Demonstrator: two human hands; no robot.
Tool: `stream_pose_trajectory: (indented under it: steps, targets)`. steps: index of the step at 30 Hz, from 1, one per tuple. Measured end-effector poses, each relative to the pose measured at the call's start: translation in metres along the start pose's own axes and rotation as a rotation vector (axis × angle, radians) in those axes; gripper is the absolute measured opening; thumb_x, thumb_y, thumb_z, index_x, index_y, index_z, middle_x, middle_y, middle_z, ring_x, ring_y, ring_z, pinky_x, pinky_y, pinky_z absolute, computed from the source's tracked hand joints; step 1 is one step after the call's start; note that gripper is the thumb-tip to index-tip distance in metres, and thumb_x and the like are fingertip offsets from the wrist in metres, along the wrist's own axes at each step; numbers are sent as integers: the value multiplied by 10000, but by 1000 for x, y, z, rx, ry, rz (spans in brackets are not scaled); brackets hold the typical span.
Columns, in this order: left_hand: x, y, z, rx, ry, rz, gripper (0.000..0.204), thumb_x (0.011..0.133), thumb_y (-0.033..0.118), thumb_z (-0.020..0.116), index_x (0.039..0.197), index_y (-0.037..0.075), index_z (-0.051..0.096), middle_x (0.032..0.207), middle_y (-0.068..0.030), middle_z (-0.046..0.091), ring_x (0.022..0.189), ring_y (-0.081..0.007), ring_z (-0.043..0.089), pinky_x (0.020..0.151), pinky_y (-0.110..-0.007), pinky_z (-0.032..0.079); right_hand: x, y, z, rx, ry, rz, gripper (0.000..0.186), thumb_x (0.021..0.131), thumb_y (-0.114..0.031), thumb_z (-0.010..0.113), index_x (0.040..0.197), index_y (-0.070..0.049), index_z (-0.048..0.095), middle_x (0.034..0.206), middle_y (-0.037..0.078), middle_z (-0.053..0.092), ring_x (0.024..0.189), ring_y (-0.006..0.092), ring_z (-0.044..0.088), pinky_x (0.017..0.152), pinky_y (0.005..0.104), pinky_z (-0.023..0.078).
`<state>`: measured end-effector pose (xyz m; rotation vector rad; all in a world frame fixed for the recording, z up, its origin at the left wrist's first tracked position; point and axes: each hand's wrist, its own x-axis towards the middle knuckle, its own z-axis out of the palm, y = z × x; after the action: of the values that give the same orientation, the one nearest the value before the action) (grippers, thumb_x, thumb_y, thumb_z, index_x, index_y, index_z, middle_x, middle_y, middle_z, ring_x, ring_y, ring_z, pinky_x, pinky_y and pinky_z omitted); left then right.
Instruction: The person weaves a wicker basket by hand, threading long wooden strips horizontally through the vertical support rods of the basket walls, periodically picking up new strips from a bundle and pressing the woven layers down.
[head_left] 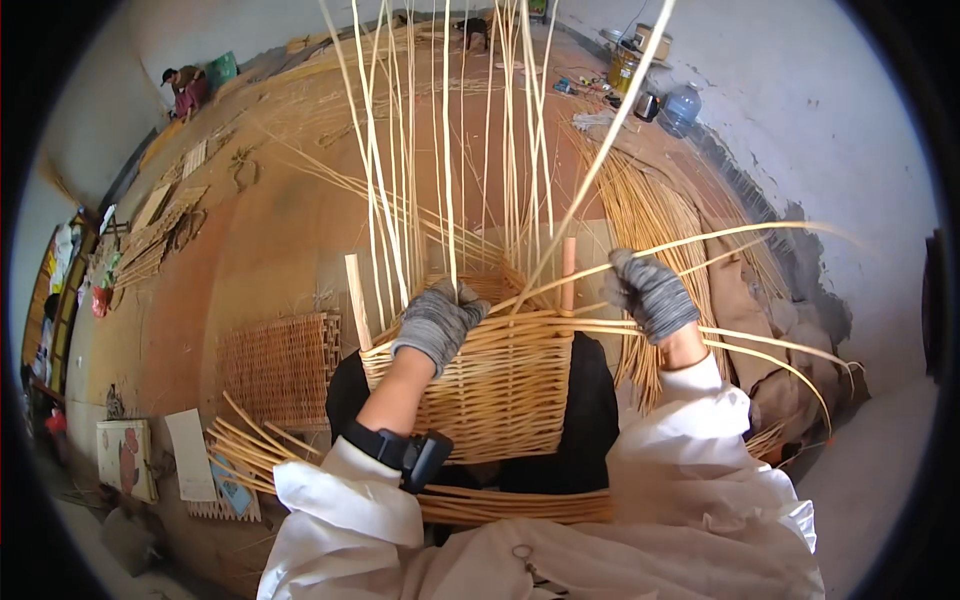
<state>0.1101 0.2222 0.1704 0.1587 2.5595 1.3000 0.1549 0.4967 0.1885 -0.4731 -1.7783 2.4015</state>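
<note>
A half-woven wicker basket (500, 395) rests against my lap, its near wall facing me. Tall pale upright canes (447, 160) rise from its far parts. Two wooden posts stand at its corners, one at the left (356, 295) and one at the right (569, 270). My left hand (440, 322), in a grey knit glove, is closed at the top of the near wall around weaving canes; its fingertips are partly hidden. To the right, my gloved right hand (655, 295) is closed on a long cane (740, 236) stretching past the basket. Other loose cane ends (775, 345) pass below that hand.
A heap of long canes (650, 215) lies right of the basket; another bundle (245, 455) lies by my lap. A woven panel (275, 362) lies at left. A water jug (681, 108) stands near the right wall. Another person (187, 90) crouches far left.
</note>
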Motion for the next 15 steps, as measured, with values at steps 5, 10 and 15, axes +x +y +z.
stream_pose_trajectory:
  steps: [5,10,15]
  targets:
    - [21,6,-8,242,-167,-61,324,729,287,701,797,-6,582,689,-85,591,596,-138,507,590,-298,461,4,5,25,59,11,-273,136,883,-144,535,955,-32,509,754,67,571,681,168,607,581,298,543]
    - [17,5,-2,279,-124,-168,424,717,349,697,810,-47,574,715,-114,606,621,-152,527,604,-298,466,-30,24,26,-232,-24,-338,99,917,-140,468,872,-53,453,708,63,561,619,144,588,544,258,519]
    - [-18,38,17,175,216,-238,746,643,497,715,1108,-36,480,934,-187,629,930,-278,599,856,-300,442,-25,28,17,-207,-25,-359,67,910,-104,480,910,-38,468,718,37,551,622,88,543,546,206,488]
